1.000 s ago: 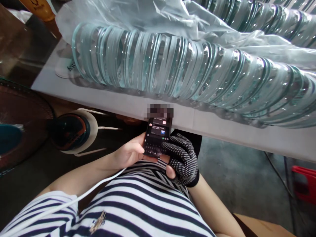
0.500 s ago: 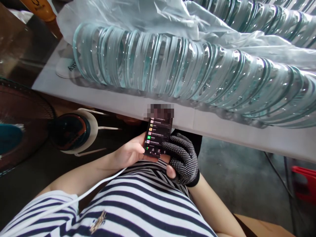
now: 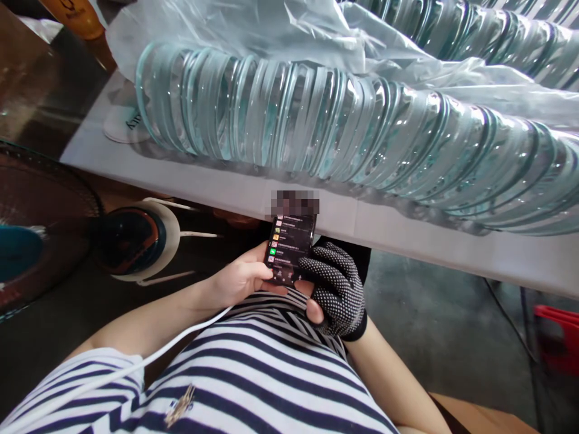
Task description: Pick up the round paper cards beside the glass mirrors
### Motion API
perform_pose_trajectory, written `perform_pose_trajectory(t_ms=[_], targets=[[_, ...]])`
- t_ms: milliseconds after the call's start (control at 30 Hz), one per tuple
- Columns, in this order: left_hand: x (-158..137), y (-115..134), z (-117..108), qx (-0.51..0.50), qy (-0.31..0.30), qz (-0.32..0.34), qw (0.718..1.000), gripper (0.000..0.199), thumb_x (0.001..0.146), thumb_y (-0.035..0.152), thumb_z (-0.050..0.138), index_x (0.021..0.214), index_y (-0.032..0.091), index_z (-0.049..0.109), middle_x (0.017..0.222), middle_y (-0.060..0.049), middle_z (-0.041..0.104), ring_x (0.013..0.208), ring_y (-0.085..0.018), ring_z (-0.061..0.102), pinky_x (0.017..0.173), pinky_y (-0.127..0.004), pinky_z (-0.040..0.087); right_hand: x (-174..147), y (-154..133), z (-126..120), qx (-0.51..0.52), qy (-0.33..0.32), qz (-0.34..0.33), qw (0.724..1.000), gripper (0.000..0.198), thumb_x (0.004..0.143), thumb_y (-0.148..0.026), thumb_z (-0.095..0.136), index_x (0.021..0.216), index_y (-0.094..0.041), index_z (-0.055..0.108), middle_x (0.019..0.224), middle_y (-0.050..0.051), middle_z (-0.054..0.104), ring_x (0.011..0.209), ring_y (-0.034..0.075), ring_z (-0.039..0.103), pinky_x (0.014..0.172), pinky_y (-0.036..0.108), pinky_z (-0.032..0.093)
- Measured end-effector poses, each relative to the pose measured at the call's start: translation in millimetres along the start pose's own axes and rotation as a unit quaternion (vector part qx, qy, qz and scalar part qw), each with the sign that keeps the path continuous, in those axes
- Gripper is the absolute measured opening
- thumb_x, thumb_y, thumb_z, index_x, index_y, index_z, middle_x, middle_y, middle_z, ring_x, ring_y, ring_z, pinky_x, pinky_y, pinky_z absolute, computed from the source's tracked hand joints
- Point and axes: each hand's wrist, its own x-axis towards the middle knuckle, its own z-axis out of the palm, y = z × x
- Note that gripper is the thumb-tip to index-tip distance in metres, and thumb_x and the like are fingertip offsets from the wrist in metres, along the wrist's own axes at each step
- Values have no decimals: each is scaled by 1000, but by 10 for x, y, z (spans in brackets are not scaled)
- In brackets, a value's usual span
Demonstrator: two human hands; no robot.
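A black smartphone (image 3: 292, 244) with a lit dark screen shows a list of small icons; its top is blurred out. My bare left hand (image 3: 244, 277) grips it from the left and underneath, with the thumb over the lower left corner of the screen. At the phone's lower right edge, my right hand (image 3: 337, 289) curls its fingers against it. That hand wears a dark glove with white dots, and the tips of the thumb and one finger are bare. Just beyond the phone, a long row of clear glass discs or dishes (image 3: 307, 120) stands on edge on the white tabletop (image 3: 362, 220).
Clear plastic sheeting (image 3: 316, 30) lies behind the row, with more glass beyond. A fan (image 3: 45, 241) stands at the left, beside a white-rimmed round object (image 3: 169, 241). A white cable (image 3: 172, 342) crosses my left side. A red plastic item (image 3: 556, 331) is at the right.
My left thumb has moved slightly right and up, onto the lower left corner of the screen. The right hand and the glass row are practically still.
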Motion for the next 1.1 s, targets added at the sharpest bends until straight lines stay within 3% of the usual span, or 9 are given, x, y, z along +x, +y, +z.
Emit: perform_pose_trajectory(t_ms=[167,367,600,833,1100], targets=[[-2,-16,-32,-15,-18,5,1000,64,80,7,60,141,27,58,121,-7,73,98,-22,72,83,-33,61,-1,-10,-2,-3,3,4,1000,22,98,-34,50,101,-23,69,116,9,72,126,29,59,103,56,52],[-5,-21,-73,-36,-58,17,998,66,80,6,56,143,26,56,136,-9,67,110,-25,71,84,-32,62,38,69,-51,-73,-19,54,996,22,100,-32,48,103,-23,68,122,9,69,127,31,56,106,58,50],[8,-3,-72,-25,-37,-2,999,65,75,8,58,137,28,60,133,-7,68,107,-23,71,87,-35,62,164,332,-34,-151,-35,138,978,33,98,-29,47,128,-23,61,146,14,54,143,37,41,113,63,43],[12,-12,-93,-24,-49,4,999,70,75,9,58,143,29,57,135,-7,67,110,-24,70,87,-35,63,256,529,81,-164,-25,145,975,37,96,-28,49,131,-23,61,153,13,49,148,37,36,120,62,35],[18,-9,-109,-27,-59,1,998,71,74,11,59,143,27,57,135,-9,67,112,-25,69,88,-36,63,326,577,88,-199,-50,145,968,47,103,-44,38,137,-21,59,154,16,47,150,37,34,120,61,35]])
